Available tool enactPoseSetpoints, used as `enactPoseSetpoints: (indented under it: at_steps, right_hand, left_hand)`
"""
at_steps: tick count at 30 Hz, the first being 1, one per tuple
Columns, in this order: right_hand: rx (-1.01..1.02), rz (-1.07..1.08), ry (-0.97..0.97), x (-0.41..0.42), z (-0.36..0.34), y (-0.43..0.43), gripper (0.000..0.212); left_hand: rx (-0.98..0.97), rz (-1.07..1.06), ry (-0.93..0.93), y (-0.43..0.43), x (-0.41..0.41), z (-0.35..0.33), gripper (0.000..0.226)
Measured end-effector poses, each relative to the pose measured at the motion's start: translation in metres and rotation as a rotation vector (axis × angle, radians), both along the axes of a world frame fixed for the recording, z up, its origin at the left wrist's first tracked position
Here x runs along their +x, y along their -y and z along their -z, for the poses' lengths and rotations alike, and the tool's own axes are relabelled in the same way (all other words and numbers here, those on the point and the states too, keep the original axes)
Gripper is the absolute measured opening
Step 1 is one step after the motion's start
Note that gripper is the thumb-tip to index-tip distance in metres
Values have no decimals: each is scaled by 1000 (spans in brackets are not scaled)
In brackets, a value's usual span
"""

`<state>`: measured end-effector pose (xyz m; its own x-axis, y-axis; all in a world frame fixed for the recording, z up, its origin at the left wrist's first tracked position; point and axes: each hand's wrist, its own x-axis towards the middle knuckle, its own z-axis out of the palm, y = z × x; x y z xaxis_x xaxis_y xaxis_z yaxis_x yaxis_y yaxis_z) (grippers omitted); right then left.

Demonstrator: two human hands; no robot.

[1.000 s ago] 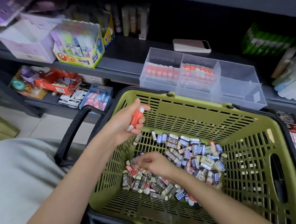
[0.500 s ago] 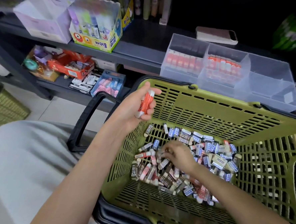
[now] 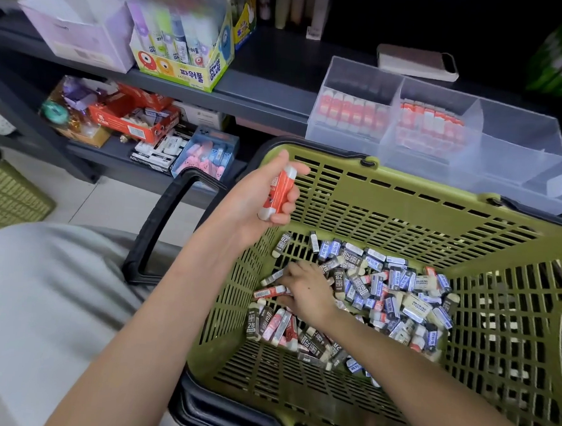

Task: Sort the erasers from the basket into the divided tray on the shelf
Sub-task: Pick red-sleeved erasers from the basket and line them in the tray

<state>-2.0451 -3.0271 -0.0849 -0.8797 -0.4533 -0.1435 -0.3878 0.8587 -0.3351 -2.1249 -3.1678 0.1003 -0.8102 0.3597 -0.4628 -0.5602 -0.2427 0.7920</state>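
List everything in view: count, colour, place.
basket: one, green with black handles, in front of the shelf
loose erasers: many, black, blue, red and cream sleeves, basket floor
held eraser: at least one, red sleeve, left hand
divided tray: one, clear, on the shelf
sorted erasers: many, red, tray's two left compartments
phone: one, pale case, behind the tray
glue box: one, yellow, shelf left
lilac box: one, lilac, shelf far left
second basket: one, green, floor at left
left hand: over the basket's left rim, grips the held eraser
right hand: in the basket, fingers on the loose erasers
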Motion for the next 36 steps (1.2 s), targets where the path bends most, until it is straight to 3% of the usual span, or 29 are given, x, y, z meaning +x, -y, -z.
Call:
enactPoseSetpoints:
  at_steps: [3,5,9,11,13,16,20,24,25,27,29,30,36]
  right_hand:
    - [6,-33,-2,-4,-3,-2,33]
    - [-120,75,36,-4,-17,-11,30]
    - [-666,537,229,-1,-68,-31,11]
    - [-1018,735,287,0,-97,-35,9]
    - [-1214,809,266,-2,-123,-31,14]
    - [-1243,704,193,-1,-150,-12,11]
    - [-1192,537,203,3,-151,5,11]
    - [-1270,602,228,13,-128,2,23]
    - [-1184,646,202,15,-115,1,19]
    - [-715,647,156,14,-84,-1,4]
    - [-239,525,154,11,-57,0,21]
    - [-94,475,163,9,-46,2,28]
    - [352,421,88,2,-10,21,51]
  left_hand:
    - [-16,6,25,-1,1,1,34]
    - [-50,16,41,-3,2,2,31]
    - [-215,2,31,-8,3,8,32]
    - [-296,-2,-13,-12,5,10,39]
    - [-341,38,-64,-17,9,11,53]
    - [-336,101,-139,-24,14,10,63]
    - [-361,-34,-240,-31,17,12,32]
    - [-343,-235,-220,-27,13,12,28]
    - [-307,-277,-195,-25,11,11,30]
    - [-226,-285,-148,-22,8,8,31]
    - [-154,-229,-114,-20,7,6,30]
    - [-120,-205,-105,-20,7,6,30]
    - [35,-207,-89,-15,5,2,27]
